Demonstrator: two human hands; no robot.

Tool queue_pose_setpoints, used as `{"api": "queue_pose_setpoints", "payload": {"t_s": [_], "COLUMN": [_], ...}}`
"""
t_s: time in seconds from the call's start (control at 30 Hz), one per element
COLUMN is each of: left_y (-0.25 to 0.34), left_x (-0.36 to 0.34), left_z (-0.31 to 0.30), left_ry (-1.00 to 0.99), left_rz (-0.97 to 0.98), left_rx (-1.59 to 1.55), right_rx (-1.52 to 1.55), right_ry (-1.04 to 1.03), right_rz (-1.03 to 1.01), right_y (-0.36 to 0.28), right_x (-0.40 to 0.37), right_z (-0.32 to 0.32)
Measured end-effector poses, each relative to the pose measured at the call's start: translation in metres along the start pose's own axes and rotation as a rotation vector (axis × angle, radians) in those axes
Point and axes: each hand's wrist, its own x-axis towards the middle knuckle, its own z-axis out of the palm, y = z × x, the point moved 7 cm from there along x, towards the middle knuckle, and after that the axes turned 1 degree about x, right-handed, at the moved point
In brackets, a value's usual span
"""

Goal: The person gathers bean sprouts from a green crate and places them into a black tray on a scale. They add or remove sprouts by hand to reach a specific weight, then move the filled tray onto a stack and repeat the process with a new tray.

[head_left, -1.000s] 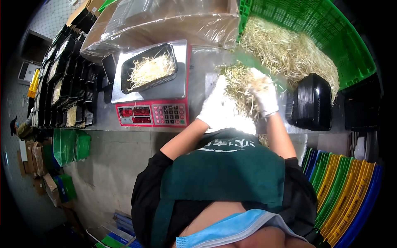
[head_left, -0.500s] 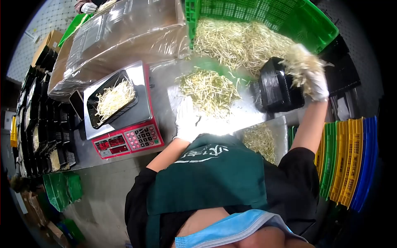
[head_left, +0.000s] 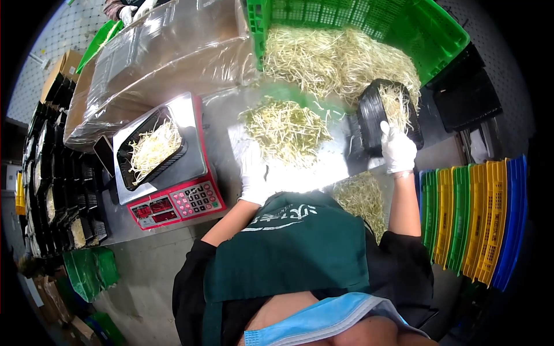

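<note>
My right hand (head_left: 398, 151), white-gloved, is closed on the near end of a clump of bean sprouts (head_left: 396, 104) that lies in a black tray (head_left: 372, 118) on the right. My left hand (head_left: 253, 172), also gloved, lies open on the metal table, partly washed out by glare. Just right of it is a loose pile of sprouts (head_left: 288, 130). On the left, a second black tray (head_left: 178, 151) holding sprouts rests on the red scale (head_left: 173, 203).
A green crate (head_left: 430, 43) full of sprouts is tipped towards me at the back. Wrapped boxes (head_left: 167, 63) stand behind the scale, stacked black trays (head_left: 52, 179) far left, coloured crates (head_left: 476, 222) right. Another person's gloved hands (head_left: 130, 12) show at top left.
My right hand has moved left and down, bringing its clump from above the right side into the black tray. My left hand has shifted slightly and stays beside the pile.
</note>
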Motion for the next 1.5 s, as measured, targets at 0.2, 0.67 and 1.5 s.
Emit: {"api": "queue_pose_setpoints", "payload": {"t_s": [0.2, 0.67, 1.5], "left_y": [0.002, -0.019, 0.025], "left_x": [0.001, 0.097, 0.079], "left_z": [-0.007, -0.003, 0.037], "left_ry": [-0.005, 0.029, -0.355], "left_rz": [-0.018, -0.414, 0.180], "left_rx": [-0.050, 0.141, 0.154], "right_rx": [0.007, 0.098, 1.006], "right_ry": [0.301, 0.012, -0.160], "right_rz": [0.123, -0.262, -0.605], "right_y": [0.005, -0.008, -0.190], "right_x": [0.016, 0.178, -0.048], "right_z": [-0.076, -0.048, 0.065]}}
